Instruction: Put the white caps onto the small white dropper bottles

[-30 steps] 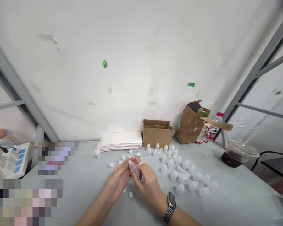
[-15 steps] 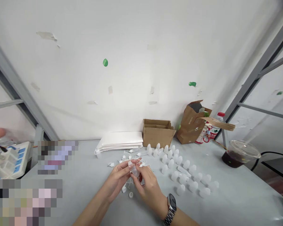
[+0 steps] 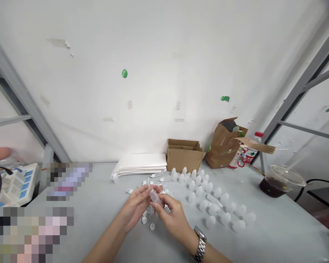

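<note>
A small translucent plastic bottle (image 3: 155, 196) is held between my left hand (image 3: 135, 208) and my right hand (image 3: 172, 215), tilted, with the fingertips of both on it. Small white plastic caps and nozzle pieces (image 3: 144, 220) lie scattered on the grey table (image 3: 104, 204) just under my hands. Rows of white plastic bottles (image 3: 208, 197) stand to the right of my right hand. A metal-band wristwatch (image 3: 200, 244) sits on my right wrist.
Behind the bottles are a stack of white sheets (image 3: 139, 163), an open cardboard box (image 3: 185, 155) and a brown paper bag (image 3: 226, 144). A lidded plastic cup of dark liquid (image 3: 279, 186) stands at the right, and a white power strip (image 3: 16, 184) at the left.
The bottle has tilted a little between my fingers, and my right hand has shifted its grip. The view has drifted slightly.
</note>
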